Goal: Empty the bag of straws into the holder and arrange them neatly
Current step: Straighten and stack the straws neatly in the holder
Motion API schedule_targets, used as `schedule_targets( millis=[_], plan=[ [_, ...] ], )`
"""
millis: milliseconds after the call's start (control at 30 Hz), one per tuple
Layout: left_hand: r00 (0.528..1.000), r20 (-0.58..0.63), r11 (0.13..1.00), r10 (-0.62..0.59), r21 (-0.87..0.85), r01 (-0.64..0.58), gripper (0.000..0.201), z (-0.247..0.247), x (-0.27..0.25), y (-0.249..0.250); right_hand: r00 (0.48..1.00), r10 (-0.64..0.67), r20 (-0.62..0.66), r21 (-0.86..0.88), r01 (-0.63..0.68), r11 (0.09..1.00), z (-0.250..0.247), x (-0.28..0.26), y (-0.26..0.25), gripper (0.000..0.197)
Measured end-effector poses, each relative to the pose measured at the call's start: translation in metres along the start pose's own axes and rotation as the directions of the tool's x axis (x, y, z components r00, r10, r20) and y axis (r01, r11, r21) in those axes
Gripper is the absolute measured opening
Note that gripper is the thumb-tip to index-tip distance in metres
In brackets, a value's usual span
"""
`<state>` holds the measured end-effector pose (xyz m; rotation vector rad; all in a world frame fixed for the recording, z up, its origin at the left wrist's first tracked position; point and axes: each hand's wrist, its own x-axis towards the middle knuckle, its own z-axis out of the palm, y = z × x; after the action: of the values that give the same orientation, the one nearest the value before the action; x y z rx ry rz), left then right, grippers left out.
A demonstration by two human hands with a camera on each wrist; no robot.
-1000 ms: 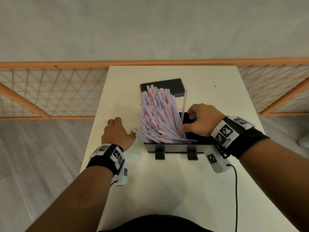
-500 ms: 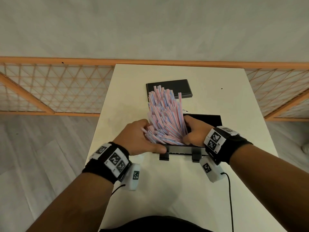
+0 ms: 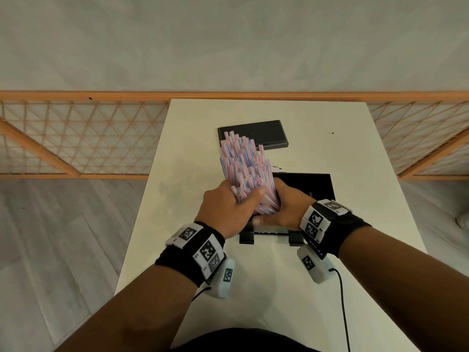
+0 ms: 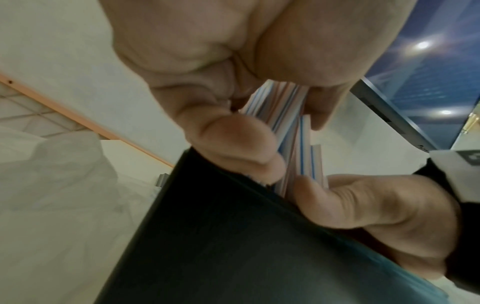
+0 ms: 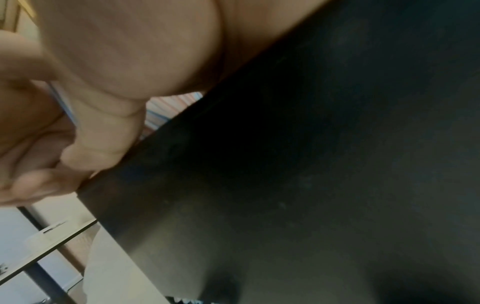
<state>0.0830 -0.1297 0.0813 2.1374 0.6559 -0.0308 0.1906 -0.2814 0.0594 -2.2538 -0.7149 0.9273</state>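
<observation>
A thick bundle of pink, white and blue striped straws (image 3: 243, 168) stands in the left end of the black holder (image 3: 312, 185) on the white table. Both hands squeeze its lower part: my left hand (image 3: 229, 208) wraps it from the left, thumb across the front, and my right hand (image 3: 281, 212) wraps it from the right. In the left wrist view the straws (image 4: 291, 127) run between my curled fingers (image 4: 233, 142) above the holder's dark wall (image 4: 233, 236). The right wrist view shows my right hand (image 5: 103, 115) against the holder's black wall (image 5: 311, 154), with a sliver of straws (image 5: 171, 107) behind.
A flat black lid (image 3: 253, 134) lies behind the straws near the table's far edge. A crumpled clear bag (image 4: 52, 174) lies left of the holder. An orange lattice fence (image 3: 76, 138) runs behind the table (image 3: 279, 288). A black cable (image 3: 342, 301) trails from my right wrist.
My left hand came off the table and closed round the straws from the left. The leaning, fanned-out straws are gathered into one tight, more upright bundle between both hands.
</observation>
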Motion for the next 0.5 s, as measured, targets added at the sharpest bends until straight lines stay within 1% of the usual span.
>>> schedule_targets(
  millis=[100, 167, 233, 267, 300, 333, 367, 433, 467, 500],
  plan=[
    [0.998, -0.057, 0.996, 0.029, -0.084, -0.033, 0.041, 0.003, -0.004, 0.004, 0.997, -0.039, -0.07, 0.044, 0.042, 0.998, 0.005, 0.002, 0.0, 0.124],
    [0.993, -0.113, 0.986, 0.038, -0.156, -0.056, 0.028, 0.001, -0.009, 0.009, 0.985, -0.129, -0.113, 0.046, 0.135, 0.99, 0.006, 0.0, -0.006, 0.108],
    [0.988, -0.154, 0.968, 0.028, -0.243, -0.065, 0.022, -0.002, -0.014, 0.014, 0.957, -0.233, -0.172, 0.006, 0.238, 0.971, 0.003, -0.002, -0.012, 0.09],
    [0.986, -0.166, 0.959, 0.02, -0.276, -0.066, 0.022, -0.003, -0.016, 0.016, 0.937, -0.285, -0.201, -0.045, 0.282, 0.959, 0.001, -0.002, -0.014, 0.087],
    [0.985, -0.169, 0.954, 0.015, -0.294, -0.065, 0.023, -0.004, -0.016, 0.015, 0.921, -0.32, -0.221, -0.113, 0.302, 0.947, -0.001, -0.002, -0.016, 0.088],
    [0.987, -0.162, 0.954, 0.014, -0.294, -0.062, 0.025, -0.004, -0.016, 0.014, 0.914, -0.333, -0.233, -0.191, 0.293, 0.937, -0.003, -0.003, -0.015, 0.09],
    [0.988, -0.153, 0.958, 0.016, -0.281, -0.059, 0.027, -0.004, -0.015, 0.01, 0.916, -0.32, -0.244, -0.271, 0.252, 0.929, -0.004, -0.003, -0.014, 0.092],
    [0.988, -0.15, 0.972, 0.037, -0.226, -0.071, 0.036, -0.003, -0.014, 0.002, 0.93, -0.249, -0.271, -0.382, 0.133, 0.914, -0.004, -0.006, -0.007, 0.097],
    [0.984, -0.166, 0.978, 0.057, -0.187, -0.088, 0.043, -0.003, -0.014, -0.004, 0.931, -0.216, -0.293, -0.381, 0.094, 0.92, -0.005, -0.008, -0.004, 0.099],
    [0.978, -0.189, 0.982, 0.084, -0.15, -0.113, 0.049, -0.003, -0.014, -0.009, 0.929, -0.196, -0.313, -0.34, 0.084, 0.937, -0.007, -0.01, -0.001, 0.099]
  ],
)
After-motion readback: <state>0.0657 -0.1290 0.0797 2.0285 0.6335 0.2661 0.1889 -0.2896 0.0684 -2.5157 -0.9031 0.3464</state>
